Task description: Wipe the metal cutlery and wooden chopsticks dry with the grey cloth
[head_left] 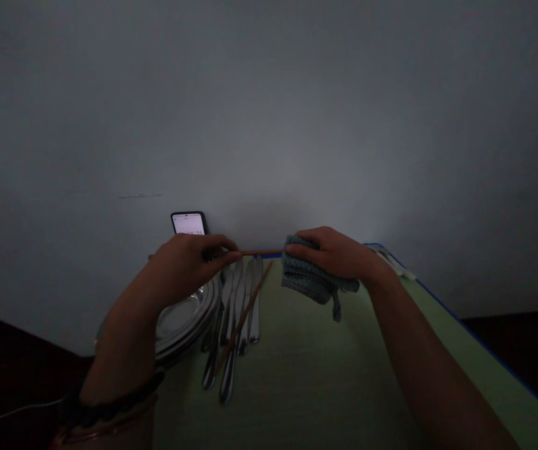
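Dim room. Plain grey wall [269,125] fills the upper half; against it a table [325,375], pale green top, blue edging. Clock readings below taken from the middle of the held chopstick.

Left hand [189,265], at 9 o'clock: thumb and fingers pinched on a thin wooden chopstick [262,252], which lies level between the hands, near the table's wall-side edge. One end pokes out past the left wrist.

Right hand [328,253], at 3 o'clock: closed on a folded grey-green knitted cloth [304,281], thumb on top. The chopstick runs into the cloth; its far end is hidden there. Cloth's lower folds and a loose tab hang toward 4 o'clock.

Between 6 and 7: a second wooden chopstick [250,306], slanting across a bunch of metal table knives [231,369], handles toward the wearer. Not every head in the bunch can be told.

Toward 8: stack of round metal dishes [209,312] just beside the knives, partly behind the left forearm.

Near 10: phone [188,223], screen lit, lower part hidden by the left hand.

Beyond the right wrist, 3 o'clock: more utensils [393,262], pale, too dark to name.

Farther out between 7 and 8: dark bracelet [114,400] on the left wrist; thin white cable [20,409] past it.
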A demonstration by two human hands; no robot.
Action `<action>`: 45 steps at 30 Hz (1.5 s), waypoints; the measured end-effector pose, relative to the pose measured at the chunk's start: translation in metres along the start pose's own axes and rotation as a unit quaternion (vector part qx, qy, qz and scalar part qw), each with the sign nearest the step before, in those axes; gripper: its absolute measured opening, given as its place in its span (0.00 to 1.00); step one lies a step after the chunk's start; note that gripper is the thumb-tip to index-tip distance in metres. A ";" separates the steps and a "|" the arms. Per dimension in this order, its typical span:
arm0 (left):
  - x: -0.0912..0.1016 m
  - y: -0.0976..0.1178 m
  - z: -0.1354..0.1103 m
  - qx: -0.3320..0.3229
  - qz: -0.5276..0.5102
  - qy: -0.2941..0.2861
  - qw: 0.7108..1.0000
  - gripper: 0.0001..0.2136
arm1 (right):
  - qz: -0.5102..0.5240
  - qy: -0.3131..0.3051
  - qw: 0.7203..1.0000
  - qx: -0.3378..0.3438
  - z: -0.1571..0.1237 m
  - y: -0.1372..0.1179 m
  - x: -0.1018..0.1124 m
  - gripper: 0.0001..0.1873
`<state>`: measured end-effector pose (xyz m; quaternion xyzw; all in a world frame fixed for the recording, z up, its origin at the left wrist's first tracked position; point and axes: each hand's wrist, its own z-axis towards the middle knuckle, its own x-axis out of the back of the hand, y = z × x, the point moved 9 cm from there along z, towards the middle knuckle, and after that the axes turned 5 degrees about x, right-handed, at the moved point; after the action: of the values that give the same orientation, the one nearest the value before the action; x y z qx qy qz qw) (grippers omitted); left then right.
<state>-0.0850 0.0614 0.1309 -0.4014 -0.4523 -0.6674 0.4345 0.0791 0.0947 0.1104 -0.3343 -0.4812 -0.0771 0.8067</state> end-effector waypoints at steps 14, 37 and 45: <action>0.002 0.000 -0.003 -0.001 -0.020 -0.014 1.000 0.16 | 0.035 -0.008 0.999 0.010 -0.001 -0.004 0.000 0.19; -0.008 -0.001 -0.003 -0.010 -0.029 -0.078 0.997 0.17 | 0.013 -0.045 0.999 0.005 -0.004 -0.005 -0.006 0.17; -0.017 0.011 0.001 -0.020 -0.035 -0.099 0.994 0.17 | 0.003 -0.052 0.999 0.005 0.000 -0.009 -0.008 0.18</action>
<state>-0.0695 0.0633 0.1183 -0.4579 -0.4935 -0.6483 0.3557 0.0704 0.0861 0.1082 -0.3355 -0.5220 -0.0551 0.7823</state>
